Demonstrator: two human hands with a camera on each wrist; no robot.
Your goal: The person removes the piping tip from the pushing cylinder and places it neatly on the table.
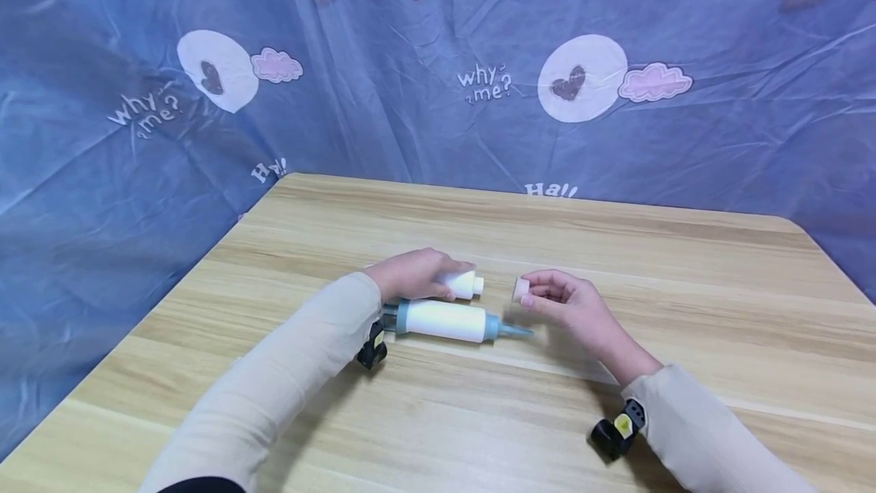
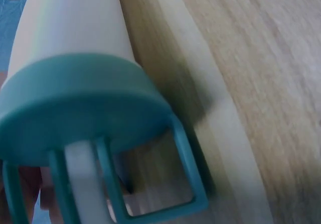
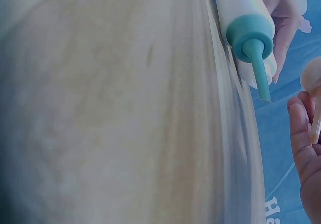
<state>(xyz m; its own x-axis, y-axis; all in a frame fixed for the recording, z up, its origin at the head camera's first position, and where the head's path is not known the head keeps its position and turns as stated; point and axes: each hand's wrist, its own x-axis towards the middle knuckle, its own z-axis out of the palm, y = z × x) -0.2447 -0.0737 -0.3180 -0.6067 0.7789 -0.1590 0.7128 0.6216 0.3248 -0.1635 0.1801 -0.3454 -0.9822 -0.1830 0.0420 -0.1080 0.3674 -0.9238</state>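
Observation:
In the head view my left hand point(image 1: 419, 274) grips a white bottle point(image 1: 461, 284) lying on its side, its narrow neck pointing right. Just in front of it lies a white tube with teal ends point(image 1: 445, 321), its thin teal nozzle point(image 1: 515, 330) also pointing right. My right hand point(image 1: 571, 303) pinches a small white cap point(image 1: 521, 289) a short way right of the bottle's neck, apart from it. The left wrist view shows the tube's teal end point(image 2: 85, 103) with its frame handle up close. In the right wrist view the teal nozzle point(image 3: 259, 68) and the cap point(image 3: 312, 76) appear.
The wooden table point(image 1: 479, 417) reaches back to a blue printed cloth point(image 1: 411, 120) hanging behind it and along its left side. Small black cameras are strapped at both wrists, the left one point(image 1: 372, 346) close to the tube's rear end.

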